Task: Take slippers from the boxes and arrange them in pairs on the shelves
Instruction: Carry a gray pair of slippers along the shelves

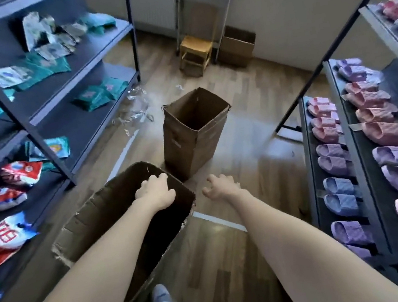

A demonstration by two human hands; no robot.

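Left hand (154, 191) — grips far rim of tilted brown cardboard box (103, 207). Right hand (219, 186) — spread, empty, just beside it. Pink, purple, blue quilted slippers (331, 151) — shelved right of right hand. Advice: steady rim, check interior; contents unseen.

Both bare forearms stretch toward 12 o'clock. The left hand (154, 191) curls its fingers (161, 177) over the rim of a cardboard box (99, 211). The right hand (221, 186), at its 3 o'clock, hangs spread and loosely bent, holding nothing.
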